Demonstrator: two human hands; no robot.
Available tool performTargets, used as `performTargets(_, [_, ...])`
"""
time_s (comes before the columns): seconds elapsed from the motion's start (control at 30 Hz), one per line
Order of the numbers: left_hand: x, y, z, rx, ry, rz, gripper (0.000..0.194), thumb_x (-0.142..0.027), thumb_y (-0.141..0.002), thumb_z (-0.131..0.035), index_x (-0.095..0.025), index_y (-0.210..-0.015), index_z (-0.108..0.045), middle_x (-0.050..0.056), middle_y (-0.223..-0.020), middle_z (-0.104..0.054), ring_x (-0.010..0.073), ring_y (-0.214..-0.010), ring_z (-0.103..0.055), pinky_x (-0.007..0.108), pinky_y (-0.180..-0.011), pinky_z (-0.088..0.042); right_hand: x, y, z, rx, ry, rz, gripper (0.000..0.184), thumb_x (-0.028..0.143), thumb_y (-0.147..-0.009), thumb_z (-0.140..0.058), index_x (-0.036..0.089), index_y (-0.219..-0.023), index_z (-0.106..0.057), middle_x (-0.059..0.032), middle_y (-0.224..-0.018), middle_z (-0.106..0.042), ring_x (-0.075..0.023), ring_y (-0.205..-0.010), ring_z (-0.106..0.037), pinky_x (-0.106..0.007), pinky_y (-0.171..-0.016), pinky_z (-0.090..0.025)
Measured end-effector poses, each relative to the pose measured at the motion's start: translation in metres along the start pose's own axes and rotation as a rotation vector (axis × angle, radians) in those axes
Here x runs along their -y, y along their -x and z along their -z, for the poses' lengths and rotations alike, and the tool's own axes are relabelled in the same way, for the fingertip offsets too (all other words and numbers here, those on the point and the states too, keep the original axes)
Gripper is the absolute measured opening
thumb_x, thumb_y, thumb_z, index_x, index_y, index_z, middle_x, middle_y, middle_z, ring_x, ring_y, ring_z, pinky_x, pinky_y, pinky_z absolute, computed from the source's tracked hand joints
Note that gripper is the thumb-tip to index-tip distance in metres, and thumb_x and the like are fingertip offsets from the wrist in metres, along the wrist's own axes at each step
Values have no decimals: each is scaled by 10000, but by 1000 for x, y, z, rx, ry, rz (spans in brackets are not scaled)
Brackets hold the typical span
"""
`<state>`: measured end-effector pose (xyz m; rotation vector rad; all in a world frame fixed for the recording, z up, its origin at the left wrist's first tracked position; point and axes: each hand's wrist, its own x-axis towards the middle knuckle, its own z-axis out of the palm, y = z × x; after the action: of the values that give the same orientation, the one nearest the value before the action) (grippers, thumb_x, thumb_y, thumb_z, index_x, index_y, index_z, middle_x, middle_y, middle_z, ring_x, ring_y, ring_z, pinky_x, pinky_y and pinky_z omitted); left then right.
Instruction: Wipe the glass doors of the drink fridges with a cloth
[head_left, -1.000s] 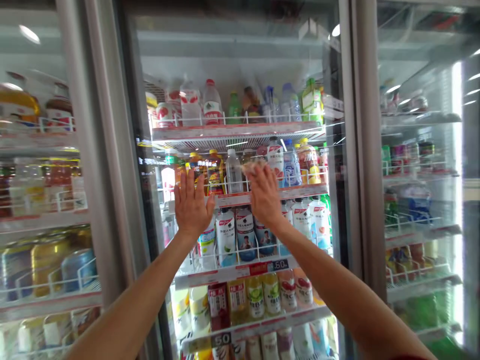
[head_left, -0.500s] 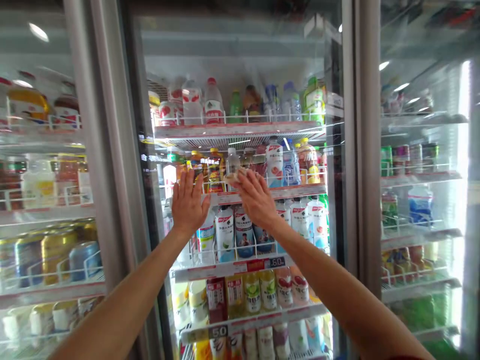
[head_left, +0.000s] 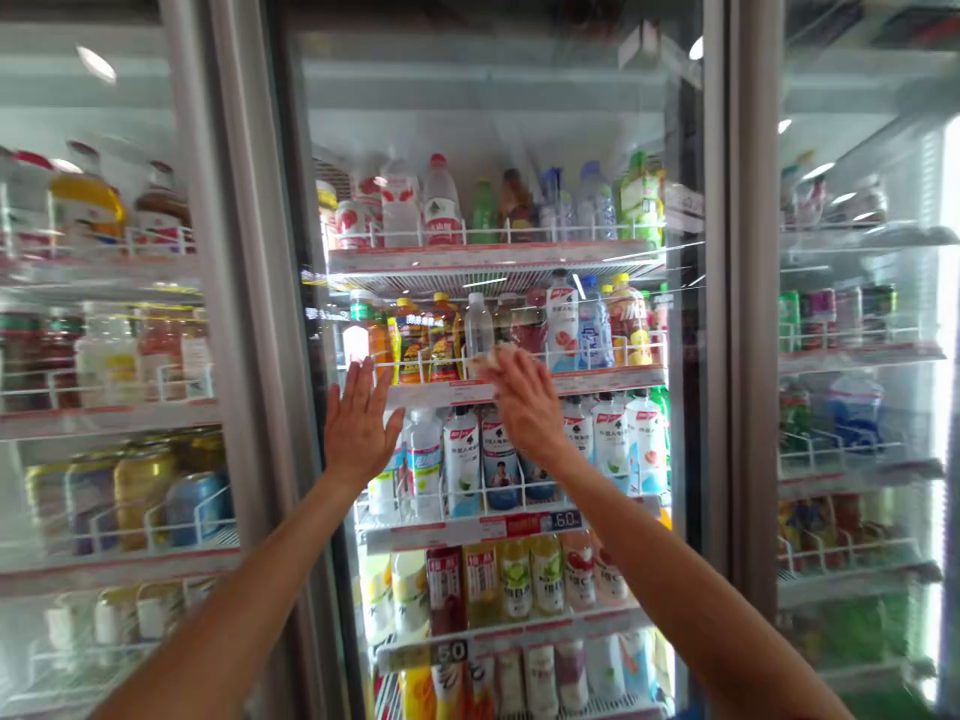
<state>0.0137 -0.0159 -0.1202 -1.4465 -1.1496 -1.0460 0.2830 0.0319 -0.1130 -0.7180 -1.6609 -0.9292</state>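
Observation:
My left hand [head_left: 360, 420] lies flat against the glass door [head_left: 480, 110] of a drinks fridge, fingers spread, near the door's left frame. Farther right, my right hand [head_left: 529, 405] presses a pale, crumpled cloth [head_left: 487, 360] to the same glass. Only the cloth's edge shows past my fingers; whether it is fabric or paper is unclear. Behind the pane, bottles stand on white wire-fronted shelves, among them a clear bottle [head_left: 478, 325] just above the cloth and a white-labelled bottle [head_left: 461, 460] lower down between my arms.
Grey metal door frames run upright at the left [head_left: 244, 250] and right [head_left: 742, 300]. Beyond them are further glass-fronted sections with canned drinks [head_left: 142, 490] on the left and shelves [head_left: 862, 355] on the right. Lights reflect in the glass.
My left hand has moved left and slightly down across the glass. My right hand, with the cloth, sits a little lower. The view has shifted, so the fridge appears farther right.

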Motion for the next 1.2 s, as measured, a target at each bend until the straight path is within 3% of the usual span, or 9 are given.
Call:
performTargets(0.17, [19, 13, 17, -5, -71, -36, 568, -359, -875, -386, -159, -1390, -253, 126, -1446, -288, 226, -1364, -197, 450, -1104, -174, -29, -52, -3, -333, 8, -524, 499, 240, -863, -320, 168, -1355, -366, -85, -1479, -214, -288, -1376, -101, -562, -1074, -166])
performTargets(0.33, [19, 11, 30, -15, -43, -107, 545, -317, -878, -381, -148, -1382, -263, 115, -1443, -300, 194, -1365, -197, 396, -1111, -188, 71, -74, -35, -42, -82, 71, 541, 176, -839, -355, 234, -1376, -322, -10, -1463, -276, -214, -1387, -83, -458, -1119, -159])
performTargets(0.43, [33, 9, 43, -57, -52, -65, 550, -307, -871, -396, -158, -1383, -264, 113, -1450, -286, 203, -1367, -193, 412, -1116, -173, 94, -87, -37, 80, -76, 345, 538, 165, -845, -353, 264, -1373, -319, 23, -1459, -287, -174, -1376, -142, -412, -1129, -154])
performTargets(0.57, [60, 16, 56, -103, -60, 6, 553, -301, -864, -409, -161, -1381, -272, 120, -1444, -298, 207, -1364, -206, 408, -1114, -183, 73, -146, -30, -132, -40, -144, 522, 200, -857, -345, 213, -1378, -316, -39, -1488, -206, -262, -1377, -110, -509, -1106, -136])
performTargets(0.63, [69, 20, 58, -111, -58, 32, 545, -302, -867, -401, -155, -1378, -278, 126, -1435, -315, 209, -1361, -214, 412, -1112, -184, 84, -165, -35, -141, -74, -194, 549, 172, -848, -346, 171, -1393, -281, -64, -1490, -195, -272, -1379, -79, -515, -1107, -127])
performTargets(0.8, [76, 22, 61, -122, -38, 70, 524, -317, -876, -375, -139, -1364, -306, 145, -1437, -303, 221, -1361, -214, 434, -1107, -176, 163, -122, -66, 63, -178, 293, 534, 131, -844, -346, 150, -1376, -313, -32, -1458, -293, -221, -1378, -95, -447, -1135, -112])
performTargets(0.9, [77, 15, 62, -127, -14, 69, 523, -327, -875, -377, -149, -1362, -311, 142, -1435, -309, 222, -1359, -219, 439, -1110, -163, 171, -103, -69, 109, -189, 544, 496, 145, -856, -349, 185, -1351, -355, 4, -1441, -331, -188, -1365, -159, -413, -1137, -133])
performTargets(1.07, [70, -3, 58, -150, 37, 40, 538, -335, -878, -378, -165, -1378, -277, 131, -1448, -287, 218, -1360, -215, 439, -1113, -148, 141, -142, -54, -19, -115, 97, 515, 140, -857, -352, 165, -1371, -320, -54, -1463, -284, -259, -1367, -145, -518, -1105, -129])
performTargets(1.2, [59, -9, 50, -182, 112, 62, 540, -330, -877, -382, -173, -1382, -267, 129, -1459, -262, 221, -1362, -210, 435, -1112, -149, 154, -91, -56, 95, -74, 371, 509, 161, -849, -379, 165, -1357, -347, -21, -1460, -295, -227, -1375, -114, -442, -1122, -154])
